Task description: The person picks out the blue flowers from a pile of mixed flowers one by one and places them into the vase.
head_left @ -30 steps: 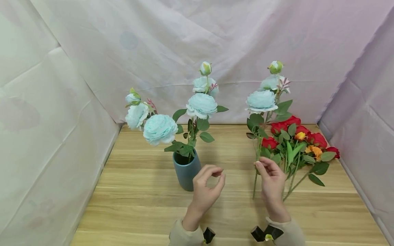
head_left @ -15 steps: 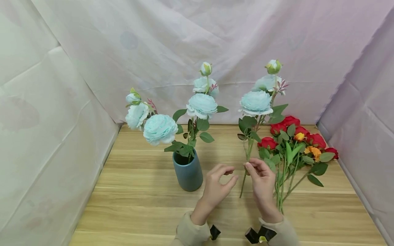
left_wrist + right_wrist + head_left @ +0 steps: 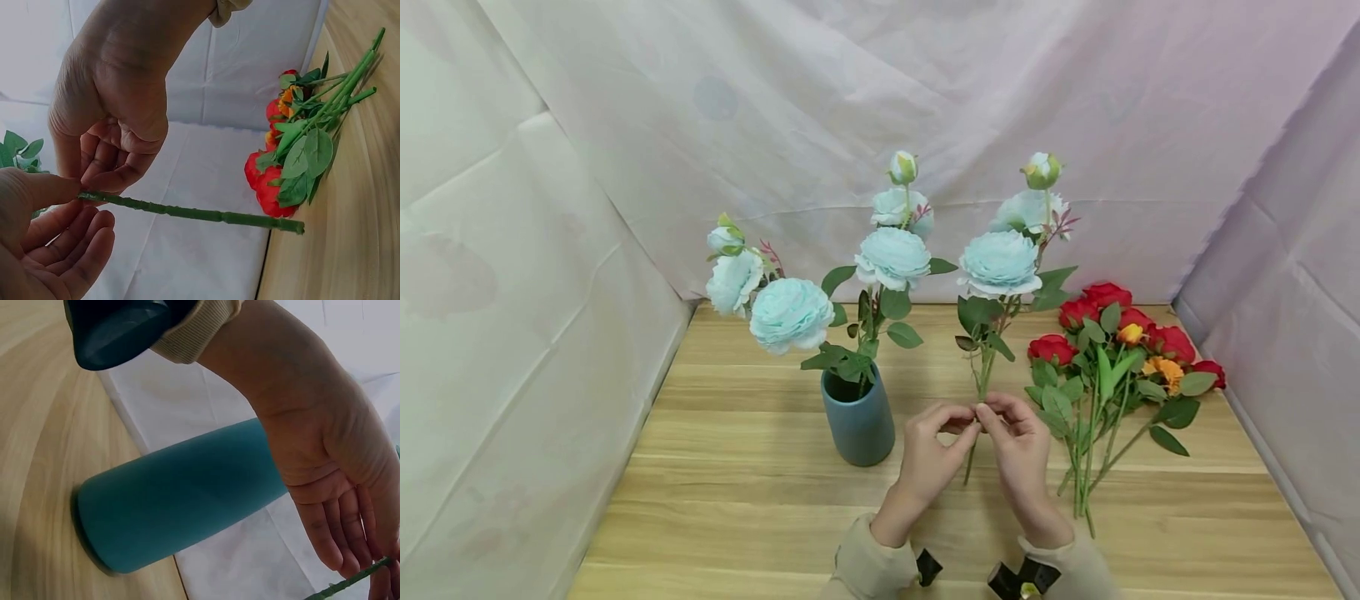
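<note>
A pale blue peony stem [image 3: 1000,263] with a bud and green leaves stands nearly upright before me, its lower end tilted to the left. My right hand [image 3: 1024,462] pinches its green stalk between thumb and fingers. The fingertips of my left hand [image 3: 925,457] meet them there and pinch the stalk too. In the left wrist view, the bare end of the stalk [image 3: 200,214] sticks out past both hands, above the tabletop. To the left, a blue vase [image 3: 859,429] holds two similar peony stems [image 3: 891,257], one upright and one leaning left.
Red roses [image 3: 1172,342], an orange flower [image 3: 1165,372] and a yellow-orange tulip [image 3: 1131,333] lie on the wooden table [image 3: 737,500] at the right, stalks toward me. White cloth [image 3: 820,100] hangs at the back and both sides.
My right hand has carried the peony stem leftward, away from the red flowers. My left hand has moved right, and its fingertips, apart from the stalk before, now pinch it.
</note>
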A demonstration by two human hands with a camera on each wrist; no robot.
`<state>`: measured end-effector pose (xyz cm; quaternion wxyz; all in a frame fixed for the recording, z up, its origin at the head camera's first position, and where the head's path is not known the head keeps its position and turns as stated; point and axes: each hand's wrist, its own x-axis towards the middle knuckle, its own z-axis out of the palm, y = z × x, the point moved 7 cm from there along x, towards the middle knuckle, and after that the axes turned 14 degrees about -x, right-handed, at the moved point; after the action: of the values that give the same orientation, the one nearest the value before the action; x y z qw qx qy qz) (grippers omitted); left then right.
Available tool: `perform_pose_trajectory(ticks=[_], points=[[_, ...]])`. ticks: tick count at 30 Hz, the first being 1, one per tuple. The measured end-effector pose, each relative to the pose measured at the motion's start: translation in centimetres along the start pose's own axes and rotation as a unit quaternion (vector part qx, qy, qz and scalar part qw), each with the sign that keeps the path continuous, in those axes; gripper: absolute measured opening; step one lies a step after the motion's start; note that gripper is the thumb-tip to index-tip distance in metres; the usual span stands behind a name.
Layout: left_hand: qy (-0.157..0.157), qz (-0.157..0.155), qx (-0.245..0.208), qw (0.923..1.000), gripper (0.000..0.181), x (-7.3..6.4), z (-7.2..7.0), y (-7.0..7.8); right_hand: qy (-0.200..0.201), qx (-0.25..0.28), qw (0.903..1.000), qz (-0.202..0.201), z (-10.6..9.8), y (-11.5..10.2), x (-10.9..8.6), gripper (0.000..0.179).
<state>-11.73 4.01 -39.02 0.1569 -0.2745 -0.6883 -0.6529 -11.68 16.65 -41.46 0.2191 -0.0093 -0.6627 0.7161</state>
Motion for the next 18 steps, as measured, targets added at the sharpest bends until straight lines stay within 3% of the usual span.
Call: perform_pose_trajectory(ticks=[9, 16, 18], points=[[0.034, -0.051, 0.001, 0.9981, 0.009, -0.6, -0.6, -0.4, -0.021, -0.017, 0.9996, -0.009, 0.8, 0.4, -1.0, 0.010], [0.028, -0.044, 0.009, 0.9986, 0.010, -0.4, -1.0, 2.5, -0.031, -0.042, 0.9986, -0.007, 1.0, 0.6, -1.5, 0.009], [0.026, -0.042, 0.007, 0.9987, 0.011, -0.4, -1.1, 2.5, -0.032, -0.051, 0.9981, -0.008, 1.0, 0.6, -1.5, 0.008]])
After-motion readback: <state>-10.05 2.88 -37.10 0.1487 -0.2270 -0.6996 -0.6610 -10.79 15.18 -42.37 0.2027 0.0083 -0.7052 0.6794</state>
